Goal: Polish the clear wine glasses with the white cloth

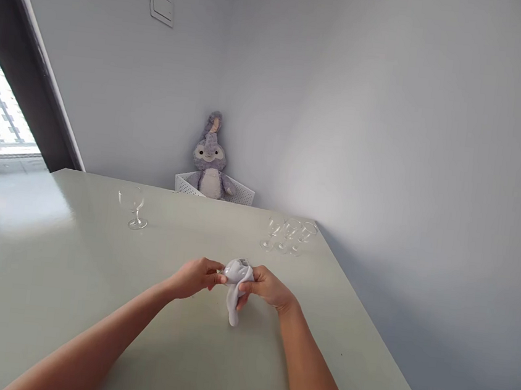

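Above the table, a light grey-white cloth [233, 297] is bunched up between my two hands, with one end hanging down. Clear glass shows at the cloth's top and left side; it looks like a drinking glass, mostly covered by the fabric. My left hand [198, 277] pinches the clear edge of this glass with thumb and fingers. My right hand [269, 287] grips the cloth against the glass from the right, thumb on the near side. Which part of the glass each hand touches is partly hidden.
A stemmed glass [137, 213] stands upright at the far left of the pale table [170, 347]. Three more stemmed glasses [289, 232] stand close together near the right back edge. Behind the table, a plush toy [210, 180] sits in a white perforated basket [243, 194] against the walls.
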`<state>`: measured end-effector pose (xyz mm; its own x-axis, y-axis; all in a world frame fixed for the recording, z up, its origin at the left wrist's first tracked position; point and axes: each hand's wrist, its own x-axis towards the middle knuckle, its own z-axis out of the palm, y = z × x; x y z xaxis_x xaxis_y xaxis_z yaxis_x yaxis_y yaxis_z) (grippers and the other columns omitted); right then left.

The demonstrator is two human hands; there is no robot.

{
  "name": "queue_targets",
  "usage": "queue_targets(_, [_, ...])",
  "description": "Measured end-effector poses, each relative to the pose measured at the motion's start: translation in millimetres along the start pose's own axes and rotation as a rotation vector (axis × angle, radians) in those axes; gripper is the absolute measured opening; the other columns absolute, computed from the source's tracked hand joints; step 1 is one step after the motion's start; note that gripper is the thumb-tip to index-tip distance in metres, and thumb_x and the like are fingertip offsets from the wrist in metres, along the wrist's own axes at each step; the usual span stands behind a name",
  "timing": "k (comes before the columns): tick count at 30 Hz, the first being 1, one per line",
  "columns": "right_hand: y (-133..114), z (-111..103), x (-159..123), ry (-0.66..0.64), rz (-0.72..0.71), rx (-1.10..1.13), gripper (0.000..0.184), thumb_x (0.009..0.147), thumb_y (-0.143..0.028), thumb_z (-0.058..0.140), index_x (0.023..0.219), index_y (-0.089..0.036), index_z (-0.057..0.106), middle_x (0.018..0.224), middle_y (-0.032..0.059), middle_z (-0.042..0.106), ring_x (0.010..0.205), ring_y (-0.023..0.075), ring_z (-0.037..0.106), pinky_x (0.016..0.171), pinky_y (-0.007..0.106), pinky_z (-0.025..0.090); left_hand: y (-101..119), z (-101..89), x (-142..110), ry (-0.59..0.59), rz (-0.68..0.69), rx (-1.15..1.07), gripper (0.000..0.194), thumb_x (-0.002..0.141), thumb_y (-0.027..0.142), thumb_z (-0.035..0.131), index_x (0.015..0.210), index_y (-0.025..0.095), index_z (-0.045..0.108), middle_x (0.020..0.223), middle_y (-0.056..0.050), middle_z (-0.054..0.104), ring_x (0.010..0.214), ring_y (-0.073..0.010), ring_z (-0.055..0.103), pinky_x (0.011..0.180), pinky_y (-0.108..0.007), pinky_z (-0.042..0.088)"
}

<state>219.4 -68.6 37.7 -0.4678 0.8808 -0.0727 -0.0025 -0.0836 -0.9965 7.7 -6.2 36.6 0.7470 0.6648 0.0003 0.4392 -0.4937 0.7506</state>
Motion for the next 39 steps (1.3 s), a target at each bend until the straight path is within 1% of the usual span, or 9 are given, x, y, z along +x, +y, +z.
queue_targets(3, [-2.2, -7.6, -5.0, -0.044, 0.014, -0.026, 0.028, 0.071, -0.038, 0.064, 0.075, -0.010, 0.064, 0.067, 0.0051, 0.066, 0.056, 0.0174, 0.064, 0.060, 0.031, 0.050, -0.7, 5.7, 0.3, -0.226, -0.021, -0.206, 0.055, 0.083, 0.058, 0.025, 0.069, 0.016, 0.058, 0.055, -0.001, 0.053, 0.047, -0.0098, 0.042, 0.049, -0.022, 0.035])
queue_targets(8, [20.3, -6.3, 16.8, 0.266, -0.011, 0.217, 0.037, 0.071, -0.045, 0.063, 0.082, -0.010, 0.061, 0.064, 0.0042, 0.065, 0.045, 0.0129, 0.060, 0.043, 0.022, 0.044, -5.9, 22.2, 3.6, 0.347, 0.063, 0.310, 0.038, 0.083, 0.046, 0.041, 0.111, 0.025, 0.054, 0.080, -0.006, 0.062, 0.073, -0.0178, 0.054, 0.074, -0.032, 0.039])
queue_targets(11, [31.0, 0.6, 27.9, 0.337, -0.024, 0.351, 0.037, 0.070, -0.047, 0.063, 0.080, -0.011, 0.059, 0.061, 0.0024, 0.063, 0.041, 0.0094, 0.056, 0.038, 0.018, 0.038, -13.6, 20.1, 4.6, 0.436, 0.112, 0.473, 0.037, 0.082, 0.041, 0.046, 0.114, 0.024, 0.054, 0.069, -0.005, 0.059, 0.073, -0.0185, 0.053, 0.079, -0.035, 0.036])
queue_targets(13, [28.6, 2.2, 25.1, 0.257, -0.020, 0.283, 0.037, 0.069, -0.045, 0.065, 0.084, -0.012, 0.060, 0.063, 0.0022, 0.063, 0.041, 0.0106, 0.057, 0.039, 0.019, 0.039, -16.9, 13.0, 4.2, 0.351, 0.039, 0.350, 0.036, 0.080, 0.043, 0.048, 0.110, 0.026, 0.057, 0.062, -0.002, 0.057, 0.065, -0.0161, 0.051, 0.071, -0.031, 0.038])
queue_targets(19, [3.3, -9.3, -1.9, 0.012, 0.000, -0.006, 0.031, 0.069, -0.040, 0.066, 0.073, -0.010, 0.061, 0.063, 0.0030, 0.064, 0.045, 0.0132, 0.060, 0.043, 0.021, 0.040, -7.6, 3.9, 1.7, -0.217, -0.043, -0.190, 0.047, 0.083, 0.054, 0.032, 0.092, 0.018, 0.061, 0.062, -0.001, 0.055, 0.051, -0.0113, 0.046, 0.051, -0.023, 0.037])
queue_targets(24, [17.8, 0.0, 18.7, 0.339, 0.013, 0.201, 0.034, 0.067, -0.045, 0.066, 0.075, -0.012, 0.059, 0.054, -0.0006, 0.060, 0.038, 0.0089, 0.054, 0.035, 0.017, 0.027, -14.8, 22.1, 4.5, 0.289, 0.141, 0.354, 0.048, 0.079, 0.045, 0.048, 0.121, 0.023, 0.045, 0.088, -0.007, 0.062, 0.081, -0.0208, 0.055, 0.077, -0.035, 0.039])
queue_targets(27, [31.7, 14.3, 33.1, 0.436, 0.049, 0.331, 0.036, 0.068, -0.047, 0.064, 0.078, -0.013, 0.058, 0.054, -0.0013, 0.059, 0.040, 0.0084, 0.054, 0.035, 0.016, 0.028, -28.5, 21.7, 6.8, 0.355, 0.209, 0.572, 0.042, 0.083, 0.040, 0.044, 0.120, 0.021, 0.047, 0.076, -0.007, 0.061, 0.076, -0.0209, 0.055, 0.078, -0.036, 0.037])
queue_targets(32, [29.2, 24.1, 27.7, 0.196, 0.030, 0.001, 0.035, 0.068, -0.041, 0.065, 0.092, -0.016, 0.061, 0.077, 0.0030, 0.065, 0.050, 0.0123, 0.061, 0.039, 0.018, 0.034, -29.4, 0.1, 4.4, 0.156, 0.122, 0.387, 0.036, 0.083, 0.041, 0.042, 0.114, 0.028, 0.051, 0.062, 0.000, 0.055, 0.060, -0.0152, 0.051, 0.062, -0.026, 0.036])
queue_targets(39, [8.6, 3.5, 4.1, -0.089, 0.057, -0.195, 0.018, 0.063, -0.032, 0.068, 0.072, -0.016, 0.066, 0.065, -0.0013, 0.063, 0.061, 0.0142, 0.058, 0.056, 0.024, 0.043, -6.7, -15.4, -3.5, -0.489, -0.044, -0.343, 0.037, 0.076, 0.053, 0.047, 0.078, 0.017, 0.056, 0.054, 0.002, 0.048, 0.048, -0.0099, 0.042, 0.047, -0.022, 0.033])
